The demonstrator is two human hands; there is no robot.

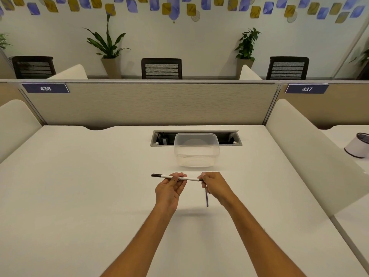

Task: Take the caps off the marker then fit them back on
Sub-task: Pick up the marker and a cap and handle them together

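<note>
Double-ended marker held level over the desk, both caps seemingly on, task early or nearly done

The left hand [169, 188] pinches the slim white marker [175, 177] mid-barrel, its dark left cap [156, 175] seated; the right hand [214, 185] is curled round the right end, hiding that cap, and whether it also holds the thin dark pen [206, 197] hanging beneath it I cannot tell; a clear plastic tub [196, 149] stands just beyond on the white desk [79, 186]

Both forearms and each hand [169, 189] bare, sleeveless.
</note>
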